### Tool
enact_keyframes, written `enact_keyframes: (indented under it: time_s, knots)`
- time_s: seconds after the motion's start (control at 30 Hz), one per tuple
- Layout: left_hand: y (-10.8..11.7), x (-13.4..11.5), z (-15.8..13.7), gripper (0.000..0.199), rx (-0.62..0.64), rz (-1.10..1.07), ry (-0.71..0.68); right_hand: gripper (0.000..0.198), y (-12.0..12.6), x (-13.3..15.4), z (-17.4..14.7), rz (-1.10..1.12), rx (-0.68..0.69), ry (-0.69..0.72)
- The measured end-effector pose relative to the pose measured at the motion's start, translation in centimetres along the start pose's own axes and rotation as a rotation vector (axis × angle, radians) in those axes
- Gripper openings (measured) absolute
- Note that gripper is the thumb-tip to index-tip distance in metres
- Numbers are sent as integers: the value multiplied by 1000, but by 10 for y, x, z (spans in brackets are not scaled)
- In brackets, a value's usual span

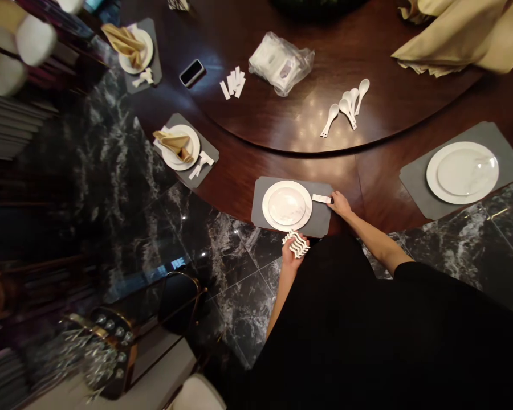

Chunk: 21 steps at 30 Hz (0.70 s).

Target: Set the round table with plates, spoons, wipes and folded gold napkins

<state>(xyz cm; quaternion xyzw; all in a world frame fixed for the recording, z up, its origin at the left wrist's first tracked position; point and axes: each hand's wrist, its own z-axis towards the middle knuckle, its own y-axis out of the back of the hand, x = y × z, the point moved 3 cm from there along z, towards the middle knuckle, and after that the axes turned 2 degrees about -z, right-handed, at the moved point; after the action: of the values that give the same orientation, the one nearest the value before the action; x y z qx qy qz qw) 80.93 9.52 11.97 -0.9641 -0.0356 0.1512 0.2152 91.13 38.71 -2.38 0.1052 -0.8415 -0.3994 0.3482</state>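
In front of me a round white plate with a smaller one on top (287, 206) rests on a grey placemat (263, 188). Below the placemat's front edge, my left hand (291, 250) is closed round several wavy white chopstick rests (297, 244), stacked side by side. At the placemat's right end, my right hand (340, 204) pinches one end of a small flat white strip (321, 199). That strip lies low over the placemat, just right of the plates; whether it touches the mat I cannot tell.
On the raised turntable lie several white spoons (346, 107), a clear plastic bag (280, 61), loose white strips (234, 82), a phone-like device (192, 73) and gold cloth (465, 42). Other settings (461, 172) stand left and right. A chair (182, 296) is behind, at left.
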Motion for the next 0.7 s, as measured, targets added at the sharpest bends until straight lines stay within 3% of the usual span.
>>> enact_keyframes:
  time_s: [0.07,0.2,0.3,0.4,0.5,0.6,0.7]
  knots:
    - [1,9,-2,25,-41,-54,-25,32,-1,-1,-6,-82,62,14]
    - [2,26,-9,31,-90,-134,-67,35,4,1,-5,-195,151,242]
    - [0,32,-18,31,-97,-157,-118,51,19,6,19,-217,101,403]
    - [-3,34,-30,29,-63,-182,-183,56,26,12,50,-239,283,543]
    - [-8,31,-42,31,-13,-199,-246,38,26,10,69,-273,319,505]
    - [-13,23,-48,40,-12,-216,-298,42,26,1,67,-278,182,360]
    - [-20,13,-48,46,-15,-193,-316,49,28,-6,53,-265,133,262]
